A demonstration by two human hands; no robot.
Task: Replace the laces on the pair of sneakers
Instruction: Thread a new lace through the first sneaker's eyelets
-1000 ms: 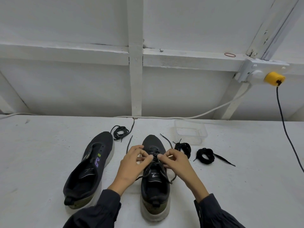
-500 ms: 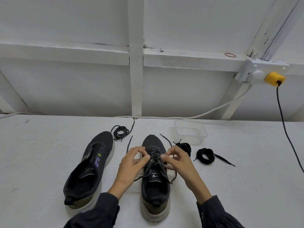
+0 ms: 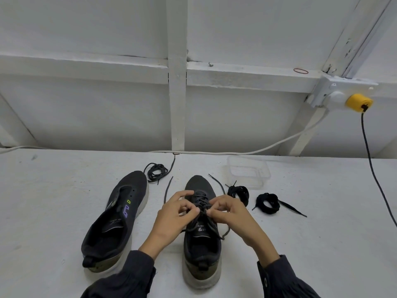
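Two black sneakers stand on the white table. The left sneaker (image 3: 120, 220) has bare eyelets and no lace. The right sneaker (image 3: 200, 239) carries a dark grey lace (image 3: 202, 198) crossed over its tongue, with loose ends trailing past both sides of the toe. My left hand (image 3: 174, 218) and my right hand (image 3: 228, 214) meet over the middle of the lacing, and each pinches a strand of that lace between thumb and fingertips. A loose coiled lace (image 3: 155, 171) lies behind the left sneaker. Two bundled black laces (image 3: 238, 192) (image 3: 268, 203) lie to the right.
A clear plastic container (image 3: 249, 171) stands behind the bundled laces. A white cable (image 3: 214, 152) runs along the table's back edge to a wall socket (image 3: 335, 95) with a yellow plug (image 3: 358, 103), from which a black cord (image 3: 373, 168) hangs down on the right.
Both hands have shifted a little toward the heel along the lacing and drawn closer together. The sneakers and the spare laces have not moved.
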